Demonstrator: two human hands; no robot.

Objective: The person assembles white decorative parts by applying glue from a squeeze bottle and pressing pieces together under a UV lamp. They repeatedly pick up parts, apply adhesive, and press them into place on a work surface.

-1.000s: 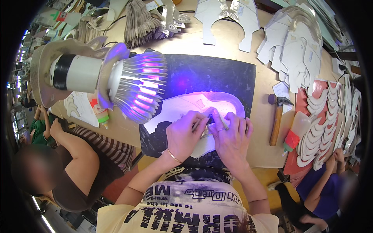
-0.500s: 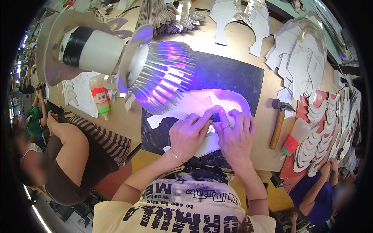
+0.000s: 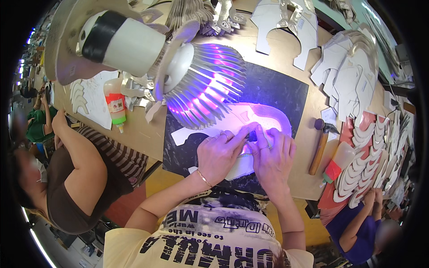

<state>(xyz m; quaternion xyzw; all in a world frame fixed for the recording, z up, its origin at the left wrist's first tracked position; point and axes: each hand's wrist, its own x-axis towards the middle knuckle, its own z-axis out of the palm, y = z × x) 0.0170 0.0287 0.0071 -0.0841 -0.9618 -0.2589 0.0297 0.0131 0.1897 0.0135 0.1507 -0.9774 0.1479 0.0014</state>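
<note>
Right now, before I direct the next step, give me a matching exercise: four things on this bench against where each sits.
Things:
1. hammer
2. glue bottle
3. lamp
4. white cut piece

Places:
A. under both hands, on the dark mat
B. lying to the right of the mat
C. hanging over the mat, glowing purple
D. left of the mat, near the seated neighbour

Pairs: 1-B, 2-D, 3-C, 4-A. The left hand and right hand press on the piece over the dark mat.

Both hands, left hand [image 3: 219, 154] and right hand [image 3: 272, 156], press a white cut-out piece [image 3: 268, 117] onto a dark mat [image 3: 277, 89]. A finned lamp [image 3: 203, 85] glows violet above the bench [image 3: 143, 134].
</note>
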